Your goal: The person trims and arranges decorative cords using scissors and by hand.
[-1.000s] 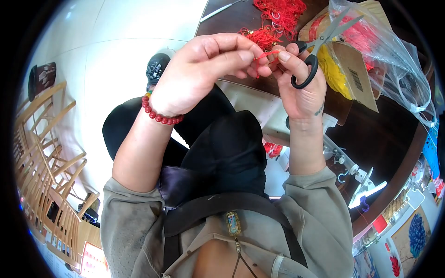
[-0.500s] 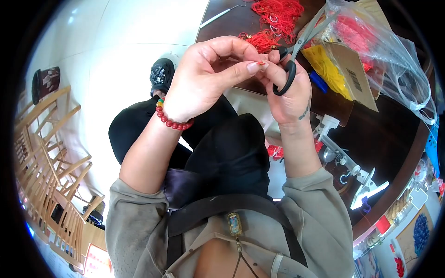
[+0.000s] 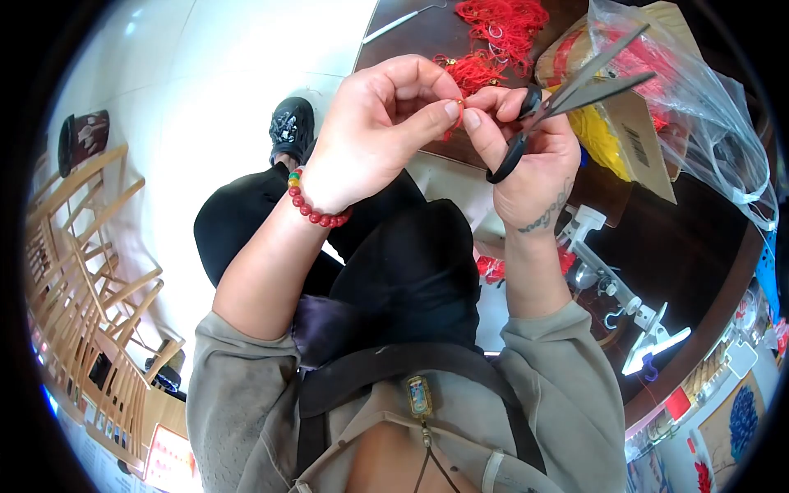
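My left hand (image 3: 380, 135), with a beaded bracelet at the wrist, pinches a small piece of red cord (image 3: 455, 122) between thumb and index fingertip. A tiny gold-coloured bit shows at the pinch. Facing it, my right hand (image 3: 536, 168) carries black-handled scissors (image 3: 600, 89) looped over the thumb and fingers. Their blades are spread and point away to the upper right. The right thumb and index fingertips are right beside the red cord. Both hands are held above my lap, near the table edge.
Behind my hands, tangled red cords (image 3: 505, 33) lie on the dark table (image 3: 682, 238) near a white-handled hook tool (image 3: 403, 26). To the right are a cardboard box (image 3: 645, 140), a clear plastic bag (image 3: 707, 107) and a white clamp stand (image 3: 604, 271). Wooden chairs (image 3: 90, 287) stand at left.
The scissors have swung to the right and their blades have spread apart. My right hand has shifted right and turned, its fingertips slightly away from the left ones. More red cord shows.
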The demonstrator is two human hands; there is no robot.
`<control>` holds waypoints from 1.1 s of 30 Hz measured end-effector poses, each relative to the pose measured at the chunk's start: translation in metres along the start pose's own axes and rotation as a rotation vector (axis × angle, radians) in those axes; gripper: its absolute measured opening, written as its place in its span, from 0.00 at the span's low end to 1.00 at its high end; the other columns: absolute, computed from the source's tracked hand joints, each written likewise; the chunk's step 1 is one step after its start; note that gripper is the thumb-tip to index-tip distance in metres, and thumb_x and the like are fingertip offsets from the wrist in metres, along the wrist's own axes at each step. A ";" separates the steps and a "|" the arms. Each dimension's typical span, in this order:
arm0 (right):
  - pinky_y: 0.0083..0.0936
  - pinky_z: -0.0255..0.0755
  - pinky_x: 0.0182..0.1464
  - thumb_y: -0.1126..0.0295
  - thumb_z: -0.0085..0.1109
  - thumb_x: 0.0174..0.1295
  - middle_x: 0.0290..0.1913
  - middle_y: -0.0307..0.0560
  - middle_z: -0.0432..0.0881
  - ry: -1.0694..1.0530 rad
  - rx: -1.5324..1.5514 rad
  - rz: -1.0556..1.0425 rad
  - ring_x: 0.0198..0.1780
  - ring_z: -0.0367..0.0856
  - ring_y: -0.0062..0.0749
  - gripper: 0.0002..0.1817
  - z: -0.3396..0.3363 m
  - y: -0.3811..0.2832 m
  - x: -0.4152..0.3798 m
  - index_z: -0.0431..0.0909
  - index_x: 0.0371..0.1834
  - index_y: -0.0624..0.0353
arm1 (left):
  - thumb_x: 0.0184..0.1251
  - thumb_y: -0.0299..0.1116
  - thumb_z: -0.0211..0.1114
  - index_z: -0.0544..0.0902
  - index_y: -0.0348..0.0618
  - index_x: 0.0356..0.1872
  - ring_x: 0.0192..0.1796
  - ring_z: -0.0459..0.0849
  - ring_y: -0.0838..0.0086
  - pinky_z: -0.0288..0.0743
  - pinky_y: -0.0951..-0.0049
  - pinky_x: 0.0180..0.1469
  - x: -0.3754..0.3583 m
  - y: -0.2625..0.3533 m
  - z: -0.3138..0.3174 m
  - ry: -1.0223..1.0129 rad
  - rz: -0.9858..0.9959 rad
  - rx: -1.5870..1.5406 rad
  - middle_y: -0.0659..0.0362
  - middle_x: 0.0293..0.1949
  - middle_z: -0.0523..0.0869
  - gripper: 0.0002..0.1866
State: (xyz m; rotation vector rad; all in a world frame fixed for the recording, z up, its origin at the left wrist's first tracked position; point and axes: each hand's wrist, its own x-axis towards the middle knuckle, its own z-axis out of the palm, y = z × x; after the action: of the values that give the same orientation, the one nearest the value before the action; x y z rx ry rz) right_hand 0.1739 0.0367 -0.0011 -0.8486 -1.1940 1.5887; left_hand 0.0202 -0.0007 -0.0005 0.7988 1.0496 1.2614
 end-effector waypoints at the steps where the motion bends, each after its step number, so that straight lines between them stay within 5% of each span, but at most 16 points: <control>1: 0.18 0.76 0.44 0.86 0.63 0.53 0.38 0.48 0.80 0.001 -0.027 0.008 0.40 0.80 0.23 0.12 0.000 -0.001 0.001 0.70 0.35 0.63 | 0.64 0.25 0.63 0.79 0.36 0.38 0.34 0.79 0.86 0.74 0.84 0.38 0.000 -0.002 0.001 0.024 0.034 0.015 0.64 0.33 0.83 0.05; 7: 0.16 0.75 0.41 0.84 0.64 0.53 0.37 0.46 0.81 0.032 -0.043 0.002 0.38 0.79 0.21 0.12 0.002 -0.002 0.001 0.71 0.34 0.62 | 0.63 0.25 0.64 0.80 0.36 0.36 0.32 0.78 0.87 0.72 0.85 0.35 -0.001 -0.002 0.001 0.039 0.092 0.159 0.65 0.29 0.82 0.04; 10: 0.16 0.75 0.42 0.85 0.64 0.53 0.37 0.46 0.81 0.052 -0.096 0.059 0.38 0.79 0.21 0.11 0.003 -0.006 -0.001 0.71 0.34 0.62 | 0.66 0.22 0.60 0.77 0.33 0.40 0.41 0.80 0.84 0.76 0.82 0.45 -0.003 0.004 -0.002 -0.013 0.008 0.317 0.63 0.36 0.82 0.05; 16: 0.19 0.73 0.46 0.86 0.62 0.54 0.37 0.47 0.81 0.080 0.099 -0.020 0.40 0.78 0.24 0.11 -0.001 0.004 0.000 0.70 0.34 0.61 | 0.66 0.23 0.62 0.79 0.33 0.42 0.37 0.80 0.85 0.75 0.84 0.42 -0.005 0.007 0.001 -0.035 0.036 0.170 0.63 0.36 0.83 0.06; 20: 0.23 0.73 0.48 0.87 0.59 0.55 0.37 0.49 0.80 0.070 0.374 0.116 0.40 0.78 0.27 0.11 0.001 0.003 -0.003 0.70 0.35 0.60 | 0.65 0.25 0.64 0.81 0.33 0.42 0.35 0.80 0.85 0.75 0.84 0.40 -0.006 0.009 0.000 -0.027 0.016 0.328 0.63 0.33 0.84 0.08; 33: 0.23 0.73 0.51 0.88 0.58 0.56 0.40 0.51 0.81 0.167 0.305 0.039 0.43 0.79 0.29 0.11 0.004 0.010 -0.011 0.71 0.36 0.62 | 0.68 0.30 0.61 0.83 0.36 0.41 0.33 0.78 0.87 0.71 0.88 0.36 -0.006 0.004 0.001 -0.036 -0.050 0.295 0.65 0.33 0.84 0.08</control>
State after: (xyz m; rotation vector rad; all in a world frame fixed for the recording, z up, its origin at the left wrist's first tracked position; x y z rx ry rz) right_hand 0.1710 0.0245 -0.0092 -0.7900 -0.7966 1.6451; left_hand 0.0196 -0.0063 0.0047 1.0086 1.2350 1.0594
